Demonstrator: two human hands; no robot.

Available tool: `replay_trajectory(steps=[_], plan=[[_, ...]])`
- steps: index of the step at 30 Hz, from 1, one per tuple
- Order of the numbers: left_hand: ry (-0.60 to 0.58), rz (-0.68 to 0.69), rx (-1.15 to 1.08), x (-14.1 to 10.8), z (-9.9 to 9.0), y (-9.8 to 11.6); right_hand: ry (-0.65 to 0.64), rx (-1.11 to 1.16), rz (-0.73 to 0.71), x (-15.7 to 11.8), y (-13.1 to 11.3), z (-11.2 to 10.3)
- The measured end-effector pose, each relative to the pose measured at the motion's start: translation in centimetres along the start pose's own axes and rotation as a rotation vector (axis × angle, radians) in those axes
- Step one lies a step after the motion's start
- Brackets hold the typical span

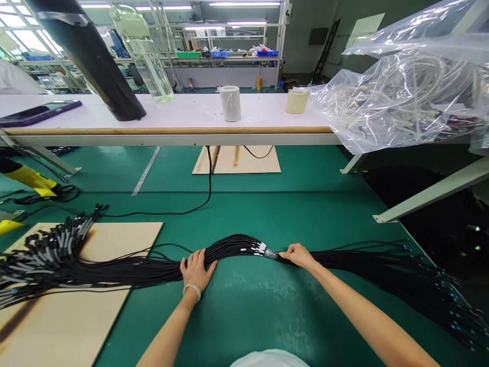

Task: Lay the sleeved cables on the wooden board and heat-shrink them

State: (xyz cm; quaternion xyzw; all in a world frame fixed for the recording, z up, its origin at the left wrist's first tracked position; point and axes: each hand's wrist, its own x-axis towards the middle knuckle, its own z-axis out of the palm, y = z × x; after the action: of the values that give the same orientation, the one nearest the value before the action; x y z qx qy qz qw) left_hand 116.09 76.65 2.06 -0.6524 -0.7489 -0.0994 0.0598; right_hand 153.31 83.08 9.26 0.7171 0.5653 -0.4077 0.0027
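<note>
A long bundle of black cables [233, 245] runs left to right across the green table. My left hand [196, 272] rests over the bundle left of its middle, fingers curled over the cables and thumb on the near side. At the right end of a clear wrapped section [270, 253], my right hand [298, 255] pinches the bundle. White labels [260, 248] sit just left of the wrap. Cable ends with grey sleeves [57, 252] fan out at the left; thin ends with small blue-white tips [453, 306] spread at the right.
Wooden boards [110, 306] lie under the left cables. A yellow-black tool [32, 179] is at the left. The raised shelf [183, 114] holds a black roll [91, 61], bottle [147, 61], white roll [230, 104], tape roll [297, 102] and bagged cables [412, 97].
</note>
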Motion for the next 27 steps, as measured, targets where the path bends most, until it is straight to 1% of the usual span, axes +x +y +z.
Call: replay_trajectory(steps=[5, 12, 22, 27], plan=[[-0.009, -0.008, 0.000, 0.0, -0.2, 0.2, -0.002, -0.013, 0.010, -0.4, 0.2, -0.3], [-0.015, -0.012, -0.001, 0.1, -0.3, 0.3, -0.022, -0.058, 0.050, -0.2, -1.1, -0.4], [-0.012, -0.014, -0.024, 0.0, -0.4, 0.4, -0.025, -0.083, 0.055, 0.4, -1.8, 0.4], [-0.017, -0.040, -0.030, 0.2, -0.7, 0.7, 0.004, -0.075, 0.086, 0.6, -2.4, 0.8]])
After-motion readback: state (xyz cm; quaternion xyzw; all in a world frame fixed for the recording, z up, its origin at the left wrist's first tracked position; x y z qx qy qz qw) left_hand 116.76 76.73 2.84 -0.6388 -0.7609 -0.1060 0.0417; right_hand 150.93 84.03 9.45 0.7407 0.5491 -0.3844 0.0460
